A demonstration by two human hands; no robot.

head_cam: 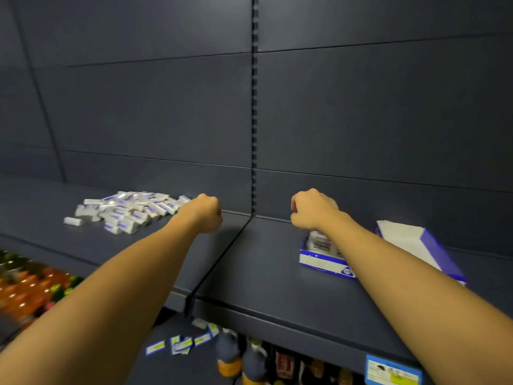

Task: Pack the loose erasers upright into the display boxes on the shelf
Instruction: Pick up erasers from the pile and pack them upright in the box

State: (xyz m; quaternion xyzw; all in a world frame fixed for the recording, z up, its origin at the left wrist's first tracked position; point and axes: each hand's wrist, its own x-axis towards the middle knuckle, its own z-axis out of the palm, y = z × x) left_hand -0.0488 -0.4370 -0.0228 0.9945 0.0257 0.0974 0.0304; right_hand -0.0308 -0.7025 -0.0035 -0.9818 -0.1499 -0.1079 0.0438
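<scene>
A heap of loose white erasers (127,211) with blue-printed sleeves lies on the left part of the dark shelf (263,276). My left hand (206,212) hovers just right of the heap, fingers curled into a fist, and nothing shows in it. A white and blue display box (322,261) stands on the right part of the shelf, with a few erasers (322,241) upright inside. My right hand (311,209) is above the box's far end, fingers curled downward, with nothing visible in its grip. My right forearm hides part of the box.
A second white and purple box (416,245) lies open to the right of the first. A seam (222,254) splits the shelf in two. Below stand dark bottles (249,359), scattered price tags (180,344) and orange bottles (27,287) at the left.
</scene>
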